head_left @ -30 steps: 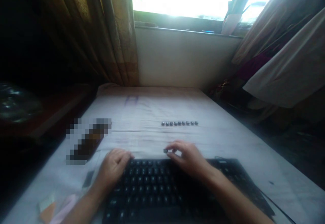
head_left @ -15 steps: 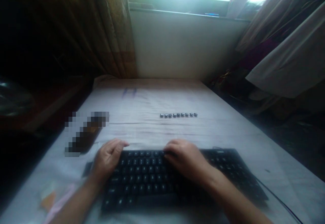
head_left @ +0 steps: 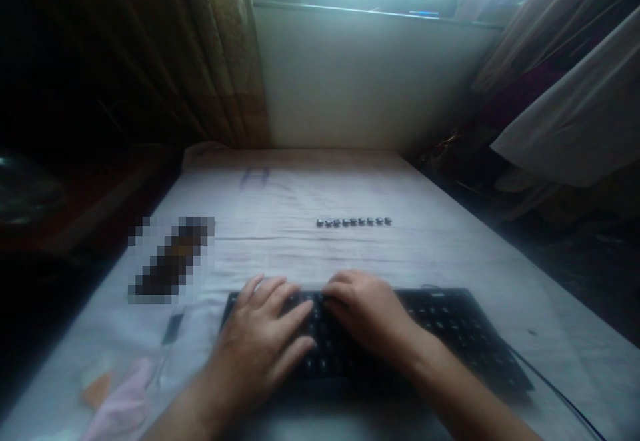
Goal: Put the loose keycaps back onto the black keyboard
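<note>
A black computer keyboard (head_left: 435, 324) lies on the white-covered table in front of me. My left hand (head_left: 265, 328) is over its left part, palm down with the fingers spread toward the top rows, holding nothing. My right hand (head_left: 367, 308) is at the top edge near the middle, its fingers curled and pressed together on the keys there. Whatever is under those fingertips is hidden. Beyond the keyboard, several small dark pieces that look like keycaps (head_left: 353, 222) stand in a neat row.
On the left lies a dark pixelated object (head_left: 173, 258), with a small dark flat piece (head_left: 173, 329) nearer me. A pink cloth (head_left: 125, 401) sits at the lower left. The keyboard's cable (head_left: 555, 388) runs off to the right. Curtains (head_left: 220, 61) hang by the window.
My left hand has moved right, from the keyboard's left edge onto its keys, with fingers now spread. My right hand stays in about the same place. The view has tilted slightly down.
</note>
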The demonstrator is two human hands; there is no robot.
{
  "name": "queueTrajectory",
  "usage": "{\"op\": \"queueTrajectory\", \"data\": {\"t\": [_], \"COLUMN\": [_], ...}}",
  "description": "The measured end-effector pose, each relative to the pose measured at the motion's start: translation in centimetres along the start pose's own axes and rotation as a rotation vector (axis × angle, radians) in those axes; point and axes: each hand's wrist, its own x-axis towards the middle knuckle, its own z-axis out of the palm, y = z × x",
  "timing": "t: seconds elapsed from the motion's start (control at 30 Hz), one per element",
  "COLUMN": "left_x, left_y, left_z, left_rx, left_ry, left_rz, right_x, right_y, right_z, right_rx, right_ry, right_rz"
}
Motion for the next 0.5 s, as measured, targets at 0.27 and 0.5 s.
{"op": "queueTrajectory", "data": {"t": [0.27,0.5], "left_x": [0.46,0.56], "left_y": [0.86,0.97], "left_z": [1.09,1.08], "left_rx": [0.047,-0.001], "left_ry": [-0.052,-0.003], "left_rz": [0.004,-0.051], "right_x": [0.08,-0.09], "right_y": [-0.12,0.02], "right_z": [0.16,0.4], "right_rx": [-0.06,-0.029], "right_ry": [0.001,0.037], "right_rz": [0.003,-0.013]}}
